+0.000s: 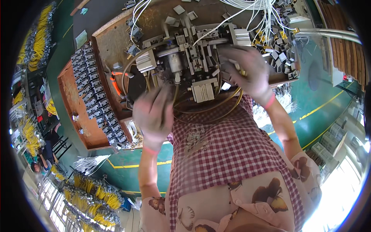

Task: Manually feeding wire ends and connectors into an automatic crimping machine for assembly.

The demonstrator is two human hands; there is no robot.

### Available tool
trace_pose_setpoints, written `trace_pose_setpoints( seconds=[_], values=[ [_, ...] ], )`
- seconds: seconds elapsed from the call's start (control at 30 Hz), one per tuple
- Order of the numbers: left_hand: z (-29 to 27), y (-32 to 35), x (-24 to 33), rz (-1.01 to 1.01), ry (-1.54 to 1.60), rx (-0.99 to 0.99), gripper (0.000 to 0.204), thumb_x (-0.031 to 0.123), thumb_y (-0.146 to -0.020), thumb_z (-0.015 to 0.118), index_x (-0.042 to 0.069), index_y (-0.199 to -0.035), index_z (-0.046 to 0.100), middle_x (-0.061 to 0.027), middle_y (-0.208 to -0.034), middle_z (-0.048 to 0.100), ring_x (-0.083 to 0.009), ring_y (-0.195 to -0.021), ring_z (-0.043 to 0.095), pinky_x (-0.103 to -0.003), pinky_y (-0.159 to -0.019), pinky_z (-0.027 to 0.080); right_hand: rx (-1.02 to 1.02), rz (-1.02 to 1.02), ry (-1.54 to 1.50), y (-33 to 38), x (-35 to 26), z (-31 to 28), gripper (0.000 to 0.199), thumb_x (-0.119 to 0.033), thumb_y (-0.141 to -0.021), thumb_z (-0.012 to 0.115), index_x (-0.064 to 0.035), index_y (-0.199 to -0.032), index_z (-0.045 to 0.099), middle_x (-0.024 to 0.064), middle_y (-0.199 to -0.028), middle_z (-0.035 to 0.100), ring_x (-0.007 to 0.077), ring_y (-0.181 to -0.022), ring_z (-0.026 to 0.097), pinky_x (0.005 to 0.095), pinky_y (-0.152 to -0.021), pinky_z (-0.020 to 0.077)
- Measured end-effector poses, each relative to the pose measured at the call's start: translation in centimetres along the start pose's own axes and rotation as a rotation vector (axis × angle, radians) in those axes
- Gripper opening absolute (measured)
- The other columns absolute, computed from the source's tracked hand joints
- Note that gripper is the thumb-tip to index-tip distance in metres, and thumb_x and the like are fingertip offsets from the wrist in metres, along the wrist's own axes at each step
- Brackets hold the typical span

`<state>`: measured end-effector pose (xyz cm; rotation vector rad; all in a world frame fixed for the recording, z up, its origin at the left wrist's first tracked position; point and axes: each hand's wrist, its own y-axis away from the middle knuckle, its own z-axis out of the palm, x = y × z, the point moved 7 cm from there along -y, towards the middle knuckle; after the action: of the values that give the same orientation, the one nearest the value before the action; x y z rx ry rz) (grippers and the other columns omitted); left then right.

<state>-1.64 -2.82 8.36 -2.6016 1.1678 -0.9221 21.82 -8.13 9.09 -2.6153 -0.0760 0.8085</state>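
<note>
My left hand (154, 116) hangs gloved and blurred just in front of the near edge of the bench (112, 42), below the metal machine (185, 63). Its fingers point down and look loosely spread, but the blur keeps me from telling whether they hold anything. My right hand (247, 71), also gloved, sits against the machine's right side with fingers curled toward a thin white wire (216, 27) end; I cannot tell whether they pinch it.

Room is tight: tan hoses (208, 106) loop under the machine between my hands, and a heap of small grey parts (280, 48) crowds the bench's right edge beside my right hand. To my left, a wooden tray (75, 104) holds rows of grey parts along its inner edge, well apart from my left hand. My checked apron (228, 150) fills the space below.
</note>
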Motion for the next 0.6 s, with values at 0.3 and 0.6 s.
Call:
trace_pose_setpoints(
  seconds=[0.3,0.6],
  values=[
    [8.8,31.4,-10.0,-1.997,0.643,0.093,0.024,0.022,-0.094,0.060,0.004,-0.108,0.064,-0.0030,-0.102,0.066,-0.0155,-0.087,0.061,-0.036,-0.074,0.047,0.566,1.551,-0.724,40.9,14.2,6.3,0.014,-0.025,-0.098,0.057,-0.0116,-0.095,0.060,-0.0025,-0.077,0.059,0.0069,-0.064,0.051,0.0223,-0.059,0.0399],
    [12.2,36.3,-13.5,-1.077,0.787,-0.528,0.031,0.025,-0.095,0.057,0.005,-0.118,0.061,-0.0073,-0.113,0.066,-0.0207,-0.100,0.061,-0.036,-0.086,0.047,0.799,1.910,-1.000,45.6,11.0,10.7,0.020,-0.029,-0.098,0.056,-0.0106,-0.099,0.064,0.0011,-0.082,0.065,0.0107,-0.063,0.055,0.0245,-0.059,0.0445]
  ],
)
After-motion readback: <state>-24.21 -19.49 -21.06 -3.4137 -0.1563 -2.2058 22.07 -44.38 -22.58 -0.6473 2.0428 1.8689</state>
